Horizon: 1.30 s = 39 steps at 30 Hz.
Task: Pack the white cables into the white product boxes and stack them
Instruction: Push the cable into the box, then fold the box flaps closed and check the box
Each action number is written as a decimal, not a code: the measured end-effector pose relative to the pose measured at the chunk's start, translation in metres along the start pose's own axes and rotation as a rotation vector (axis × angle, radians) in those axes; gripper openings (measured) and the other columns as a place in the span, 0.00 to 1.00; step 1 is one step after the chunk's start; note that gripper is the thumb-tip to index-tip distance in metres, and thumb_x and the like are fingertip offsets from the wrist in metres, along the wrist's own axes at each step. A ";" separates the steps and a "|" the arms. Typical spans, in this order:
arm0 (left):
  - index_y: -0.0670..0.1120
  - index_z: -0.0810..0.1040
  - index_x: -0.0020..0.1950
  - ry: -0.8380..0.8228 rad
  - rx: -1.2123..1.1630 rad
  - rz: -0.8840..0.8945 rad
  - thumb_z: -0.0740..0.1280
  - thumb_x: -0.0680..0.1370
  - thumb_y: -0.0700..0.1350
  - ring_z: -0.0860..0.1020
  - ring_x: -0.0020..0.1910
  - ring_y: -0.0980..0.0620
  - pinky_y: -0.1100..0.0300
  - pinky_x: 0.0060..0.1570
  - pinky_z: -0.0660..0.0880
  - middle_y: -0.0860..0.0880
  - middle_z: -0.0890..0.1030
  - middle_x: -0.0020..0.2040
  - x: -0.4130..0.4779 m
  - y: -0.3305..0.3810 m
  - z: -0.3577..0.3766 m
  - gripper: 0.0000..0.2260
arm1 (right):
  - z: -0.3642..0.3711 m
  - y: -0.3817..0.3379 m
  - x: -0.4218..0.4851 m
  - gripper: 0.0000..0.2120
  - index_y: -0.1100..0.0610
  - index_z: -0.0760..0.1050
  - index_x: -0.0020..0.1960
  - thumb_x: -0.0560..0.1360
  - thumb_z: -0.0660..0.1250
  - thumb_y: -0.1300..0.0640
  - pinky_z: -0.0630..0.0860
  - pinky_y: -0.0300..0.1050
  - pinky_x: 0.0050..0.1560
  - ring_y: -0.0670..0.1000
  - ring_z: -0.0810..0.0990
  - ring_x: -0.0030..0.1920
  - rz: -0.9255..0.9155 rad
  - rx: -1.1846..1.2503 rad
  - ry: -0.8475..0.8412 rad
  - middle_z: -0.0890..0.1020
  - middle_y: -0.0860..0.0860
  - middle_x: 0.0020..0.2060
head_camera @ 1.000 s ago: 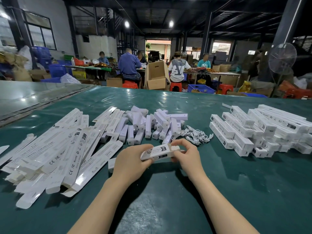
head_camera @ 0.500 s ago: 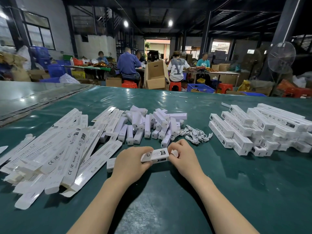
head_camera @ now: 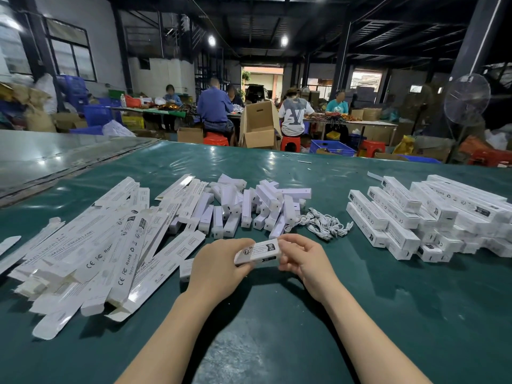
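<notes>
My right fingertips were pinched on the right end of the small white printed cardboard box, thumb underneath and the other fingers curled over its top corner. I could not tell whether the end flap under them was fully tucked. My left hand was wrapped round the box's other end, fingers curled, so both hands were grasping it, and it hung just above the dark green table cover.

The box's long axis ran left to right between the hands, its right end tipped slightly up and away from me. My right hand held the end that pointed towards where it had to go. The stack of closed white product boxes lay to the right and a little further out, nearer that hand than the left.

The tangle of white cables sat just beyond my right knuckles, between the hands and the stack. A heap of short white boxes lay straight ahead, and long flat unfolded white cartons were spread out to the left.

I judged the coming move to be a rightward carry, with the box turned to match the stack's rows.
</notes>
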<state>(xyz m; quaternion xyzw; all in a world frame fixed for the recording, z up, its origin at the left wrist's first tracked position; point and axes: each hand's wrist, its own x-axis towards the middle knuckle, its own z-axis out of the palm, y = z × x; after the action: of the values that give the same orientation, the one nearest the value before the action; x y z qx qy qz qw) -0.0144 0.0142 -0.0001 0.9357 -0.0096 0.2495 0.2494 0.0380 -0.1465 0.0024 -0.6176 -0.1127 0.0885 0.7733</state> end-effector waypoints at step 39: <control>0.46 0.83 0.46 0.225 0.156 0.196 0.76 0.61 0.40 0.82 0.41 0.46 0.50 0.40 0.74 0.51 0.84 0.41 -0.004 0.021 0.001 0.14 | -0.011 0.003 0.002 0.17 0.53 0.82 0.53 0.64 0.76 0.60 0.64 0.31 0.42 0.43 0.73 0.40 -0.453 -0.900 0.057 0.80 0.48 0.40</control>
<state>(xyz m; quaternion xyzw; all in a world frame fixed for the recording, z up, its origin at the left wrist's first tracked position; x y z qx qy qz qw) -0.0202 -0.0048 0.0075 0.9129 -0.0536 0.3757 0.1500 0.0434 -0.1558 -0.0023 -0.8521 -0.2497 -0.1556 0.4328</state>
